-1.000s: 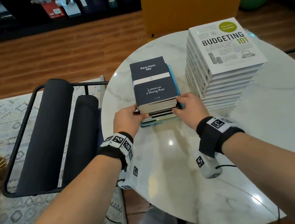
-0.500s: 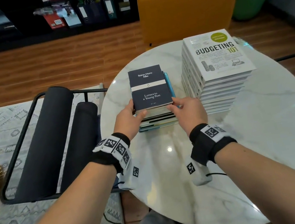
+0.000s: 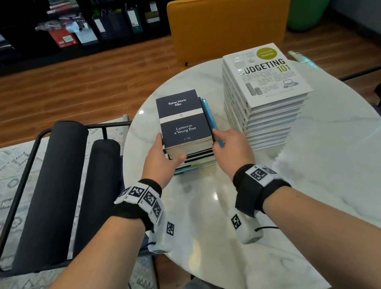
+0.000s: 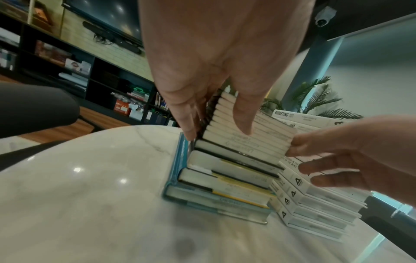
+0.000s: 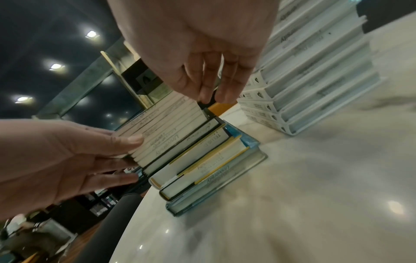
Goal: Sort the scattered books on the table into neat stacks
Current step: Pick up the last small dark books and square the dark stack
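Straight fingers of left hand (image 3: 162, 160) and right hand (image 3: 231, 148) press both sides of the small book stack (image 3: 185, 130) on the table (image 3: 315, 174); I would push evenly, so the blue book (image 3: 210, 118) aligns

Head looks down; wrists close, sharing stack (image 3: 188, 144).

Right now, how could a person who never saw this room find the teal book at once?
Start at the round marble table, where two stacks stand side by side: a taller white one and a shorter, dark-topped stack. The teal book lies low in the shorter stack. It alone has a blue-green cover, and its edge sticks out toward the white stack.
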A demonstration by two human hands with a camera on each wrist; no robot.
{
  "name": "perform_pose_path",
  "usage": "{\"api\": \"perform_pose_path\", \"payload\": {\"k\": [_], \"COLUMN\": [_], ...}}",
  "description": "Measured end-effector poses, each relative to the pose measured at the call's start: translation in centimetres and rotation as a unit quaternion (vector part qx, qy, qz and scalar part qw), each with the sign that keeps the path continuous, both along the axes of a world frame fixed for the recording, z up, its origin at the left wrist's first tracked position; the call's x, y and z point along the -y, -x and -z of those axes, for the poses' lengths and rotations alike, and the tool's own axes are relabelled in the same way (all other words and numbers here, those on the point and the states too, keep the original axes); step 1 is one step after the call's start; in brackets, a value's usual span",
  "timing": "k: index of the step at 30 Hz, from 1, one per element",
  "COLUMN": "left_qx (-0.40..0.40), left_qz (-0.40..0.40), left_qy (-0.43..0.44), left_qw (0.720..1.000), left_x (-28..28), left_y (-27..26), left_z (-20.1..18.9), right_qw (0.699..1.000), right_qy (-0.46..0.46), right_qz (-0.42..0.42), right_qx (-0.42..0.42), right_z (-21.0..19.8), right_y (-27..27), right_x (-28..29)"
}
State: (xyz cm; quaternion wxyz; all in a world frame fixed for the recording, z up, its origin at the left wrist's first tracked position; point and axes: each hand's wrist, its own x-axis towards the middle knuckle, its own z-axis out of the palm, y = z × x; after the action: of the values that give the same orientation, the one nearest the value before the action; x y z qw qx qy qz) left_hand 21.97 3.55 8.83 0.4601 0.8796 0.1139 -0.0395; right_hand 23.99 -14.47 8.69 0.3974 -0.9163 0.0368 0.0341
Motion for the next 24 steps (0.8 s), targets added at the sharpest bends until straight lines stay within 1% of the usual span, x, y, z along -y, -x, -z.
{"api": "perform_pose_path", "payload": {"k": [2, 4, 6, 8, 11, 15, 16, 18, 20, 23, 24], "left_qx": [-0.029, -0.084, -0.153, -0.193, -0.196, -0.208, -0.21, -0.217, -0.23, -0.266, -0.273], "left_qz": [-0.022, -0.036, -0.033, -0.017, -0.016, -0.027, -0.027, -0.033, -0.059, -0.135, -0.145], "left_qy": [0.002, -0.002, -0.012, -0.005, 0.016, 0.058, 0.063, 0.063, 0.073, 0.083, 0.079], "left_qw": [0.999, 0.996, 0.988, 0.981, 0.98, 0.976, 0.975, 0.974, 0.969, 0.951, 0.948], "left_x": [0.0, -0.2, -0.2, -0.3, -0.7, -2.1, -2.1, -1.2, -0.2, 0.8, 1.5], "left_y": [0.0, -0.1, -0.2, -0.2, -0.5, -0.9, -0.8, 0.2, 1.2, 2.6, 3.1], "left_z": [0.5, 1.3, 2.2, 3.5, 5.3, 8.1, 8.2, 6.0, 4.5, 4.2, 4.0], "right_qw": [0.998, 0.992, 0.982, 0.973, 0.97, 0.961, 0.959, 0.952, 0.947, 0.952, 0.956], "right_qy": [-0.022, -0.026, -0.036, -0.052, -0.089, -0.11, -0.115, -0.126, -0.135, -0.165, -0.164], "right_qz": [0.007, -0.003, -0.025, -0.044, -0.035, -0.027, -0.03, -0.038, -0.039, 0.003, 0.028], "right_qx": [-0.052, -0.121, -0.183, -0.221, -0.225, -0.252, -0.259, -0.278, -0.289, -0.259, -0.242], "right_z": [0.6, 1.1, 1.7, 2.4, 3.7, 4.7, 4.9, 5.1, 5.4, 5.9, 6.1], "right_y": [-0.1, -0.4, -0.5, -0.6, -0.9, -0.7, -0.6, -0.2, 0.1, 0.5, 0.6], "right_x": [0.3, 0.7, 0.9, 0.9, 0.8, 0.9, 1.1, 1.8, 3.1, 6.1, 7.6]}}
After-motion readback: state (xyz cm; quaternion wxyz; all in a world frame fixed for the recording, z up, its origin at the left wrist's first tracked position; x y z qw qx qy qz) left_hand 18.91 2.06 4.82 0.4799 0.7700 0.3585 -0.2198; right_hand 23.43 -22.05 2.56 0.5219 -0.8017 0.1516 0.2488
